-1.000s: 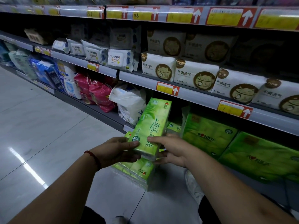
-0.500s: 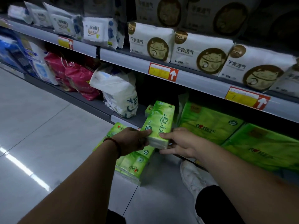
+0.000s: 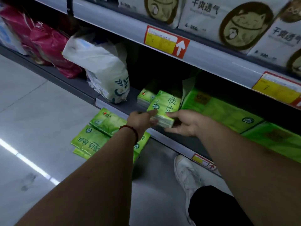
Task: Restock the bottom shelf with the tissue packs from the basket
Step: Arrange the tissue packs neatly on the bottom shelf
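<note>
Left hand point(image 3: 141, 119) and right hand point(image 3: 184, 123): fingers holding tissue pack point(image 3: 164, 104). Push it level onto bottom shelf point(image 3: 130, 100), flush beside neighbouring pack point(image 3: 144, 97).

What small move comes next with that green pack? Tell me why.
Probably slide the green tissue pack deeper onto the bottom shelf, beside the shelved pack: left hand and right hand hold its near end, which sits at the shelf's front.

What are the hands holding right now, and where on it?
Both grip one green tissue pack at its near end: the left hand on its left side, the right hand on its right.
</note>
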